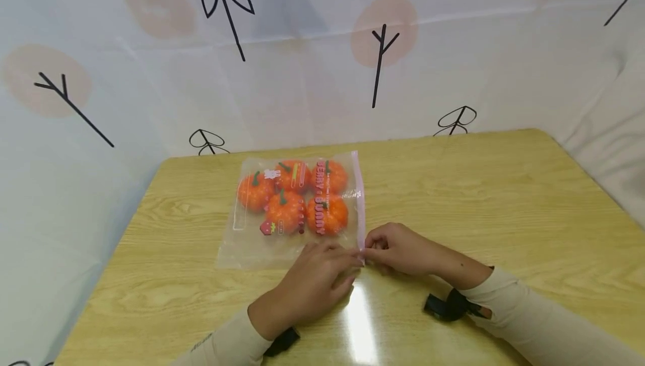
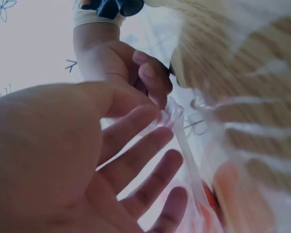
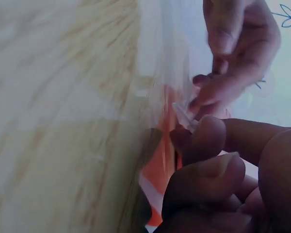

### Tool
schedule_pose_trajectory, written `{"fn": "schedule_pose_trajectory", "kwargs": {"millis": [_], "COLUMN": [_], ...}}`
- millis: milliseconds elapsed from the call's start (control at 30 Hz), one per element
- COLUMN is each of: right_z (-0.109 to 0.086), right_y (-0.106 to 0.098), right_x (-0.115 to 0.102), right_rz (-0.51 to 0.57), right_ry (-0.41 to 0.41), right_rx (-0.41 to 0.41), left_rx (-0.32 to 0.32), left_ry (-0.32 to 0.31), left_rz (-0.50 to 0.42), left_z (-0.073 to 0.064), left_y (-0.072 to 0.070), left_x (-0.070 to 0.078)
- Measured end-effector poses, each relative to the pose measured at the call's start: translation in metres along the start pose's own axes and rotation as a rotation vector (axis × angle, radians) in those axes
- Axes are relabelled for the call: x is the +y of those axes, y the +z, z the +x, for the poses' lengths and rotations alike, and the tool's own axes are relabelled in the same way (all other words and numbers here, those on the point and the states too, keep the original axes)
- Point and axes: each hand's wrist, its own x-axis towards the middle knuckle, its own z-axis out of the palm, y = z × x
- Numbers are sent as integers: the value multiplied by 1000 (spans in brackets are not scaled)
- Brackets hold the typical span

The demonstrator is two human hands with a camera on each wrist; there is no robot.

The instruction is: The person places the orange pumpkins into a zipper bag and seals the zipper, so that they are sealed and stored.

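Note:
A clear zip bag point(image 1: 232, 248) with pink print lies flat on the table, its pink zip strip point(image 1: 360, 198) toward the right. Inside it are several small orange pumpkins point(image 1: 284, 212) with green stems. At the strip's near end, my left hand point(image 1: 317, 282) pinches the bag's edge between thumb and index finger, the other fingers spread loosely in the left wrist view. Right beside it, my right hand point(image 1: 403, 248) pinches the same corner from the right, fingers curled. In the right wrist view the plastic corner point(image 3: 183, 116) shows between both hands' fingertips.
The yellow wood-grain table point(image 1: 478, 198) extends to both sides of the bag. A white cloth point(image 1: 312, 92) with plant drawings hangs behind it. Dark straps point(image 1: 450, 305) sit on both wrists, over beige sleeves. Glare shows on the table near the hands.

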Motion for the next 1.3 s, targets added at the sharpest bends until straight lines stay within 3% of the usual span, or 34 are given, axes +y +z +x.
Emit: {"fn": "schedule_pose_trajectory", "kwargs": {"millis": [300, 700, 800, 1033, 1300], "right_z": [-1, -7, -7, -7, -7], "right_y": [-3, -2, -1, 1, 1], "right_x": [-8, -18, -19, -18, -21], "right_rz": [170, 398, 423, 456, 446], "right_ry": [57, 91, 95, 108, 67], "right_rx": [-35, -91, -90, -115, -116], "left_rx": [276, 421, 423, 319, 328], "left_ry": [-9, 36, 45, 18, 1], "left_rz": [108, 248, 269, 300, 337], "left_z": [1, 1, 2, 0, 0], "left_y": [-5, -8, -8, -8, -9], "left_x": [2, 1, 0, -2, -1]}}
